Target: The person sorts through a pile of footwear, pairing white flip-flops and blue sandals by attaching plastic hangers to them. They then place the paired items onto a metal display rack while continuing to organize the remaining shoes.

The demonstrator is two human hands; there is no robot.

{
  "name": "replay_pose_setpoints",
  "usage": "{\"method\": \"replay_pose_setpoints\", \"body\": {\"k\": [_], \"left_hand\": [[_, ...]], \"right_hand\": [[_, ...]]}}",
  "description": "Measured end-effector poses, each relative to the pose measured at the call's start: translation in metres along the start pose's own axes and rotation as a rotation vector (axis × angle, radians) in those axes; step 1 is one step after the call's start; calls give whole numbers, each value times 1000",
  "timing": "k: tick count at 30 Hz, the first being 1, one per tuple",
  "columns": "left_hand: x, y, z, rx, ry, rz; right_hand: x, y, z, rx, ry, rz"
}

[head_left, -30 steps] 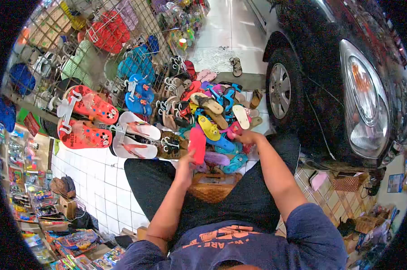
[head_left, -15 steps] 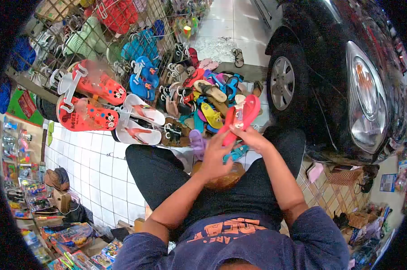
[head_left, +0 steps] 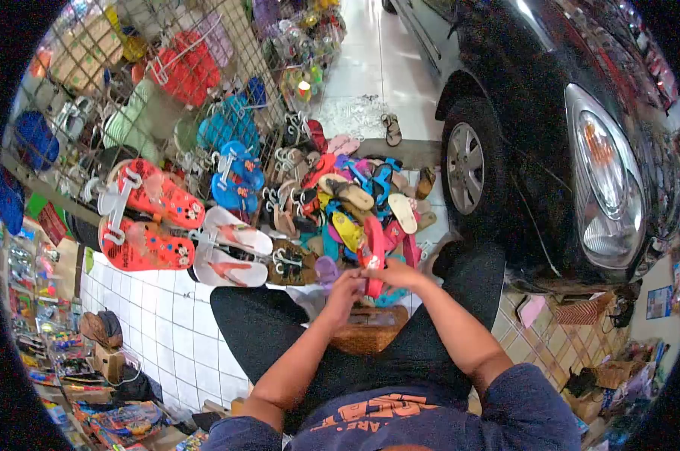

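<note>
My left hand and my right hand meet above my lap, both gripping a pair of pink-red flip-flops held together and upright. Just beyond the hands lies a heap of mixed flip-flops in yellow, blue, brown, purple and pink on the floor. A woven brown basket rests between my knees under the hands.
A wire rack at left carries hung sandals: red ones, white ones, blue ones. A black car stands close on the right, its wheel beside the heap. Packaged goods line the lower left.
The left hand held a red flip-flop while the right reached into the heap. Both hands then came together on the pair, raised it, and now hold it lower, nearer my lap.
</note>
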State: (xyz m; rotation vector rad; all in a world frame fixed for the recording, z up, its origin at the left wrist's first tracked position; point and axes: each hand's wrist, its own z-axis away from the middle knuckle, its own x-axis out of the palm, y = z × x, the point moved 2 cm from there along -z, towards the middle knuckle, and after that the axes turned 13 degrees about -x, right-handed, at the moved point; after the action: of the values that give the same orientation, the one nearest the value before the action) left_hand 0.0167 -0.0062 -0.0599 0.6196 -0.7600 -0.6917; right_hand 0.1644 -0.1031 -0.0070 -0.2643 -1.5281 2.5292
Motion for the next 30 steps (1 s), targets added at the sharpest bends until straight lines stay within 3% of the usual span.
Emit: {"method": "replay_pose_setpoints", "body": {"k": [2, 4, 7, 8, 9, 11, 12, 13, 15, 16, 20, 22, 26, 30], "left_hand": [[-2, 12, 3, -97, 17, 315], [-5, 24, -2, -93, 38, 367], [-3, 43, -3, -79, -2, 427], [-4, 44, -6, -85, 3, 425], [-6, 43, -11, -86, 5, 422], [-9, 34, -23, -108, 29, 433], [-11, 26, -29, -119, 35, 439], [-19, 13, -40, -125, 47, 440], [-30, -8, -58, -272, 106, 374], [-32, -16, -64, -301, 259, 308], [-63, -62, -106, -519, 373, 306], [-81, -90, -129, -462, 367, 302], [-58, -98, -126, -426, 464, 305], [-43, -106, -120, -387, 488, 402]], "right_hand": [[-3, 6, -10, -78, -58, 85], [0, 27, -28, -160, -124, 213], [5, 38, -47, -292, -133, 111], [2, 31, -42, -145, -173, 59], [-1, 26, -43, -135, -188, 43], [-4, 27, -46, -104, -247, 172], [-3, 42, -56, -339, -113, 493], [-2, 50, -62, -338, -122, 483], [-8, 59, -71, -165, -221, 919], [-10, 59, -69, -138, -212, 940], [-10, 70, -91, -120, -306, 793], [-6, 89, -111, -405, -195, 669], [-13, 85, -112, -244, -293, 705], [-19, 81, -104, -294, -196, 755]]}}
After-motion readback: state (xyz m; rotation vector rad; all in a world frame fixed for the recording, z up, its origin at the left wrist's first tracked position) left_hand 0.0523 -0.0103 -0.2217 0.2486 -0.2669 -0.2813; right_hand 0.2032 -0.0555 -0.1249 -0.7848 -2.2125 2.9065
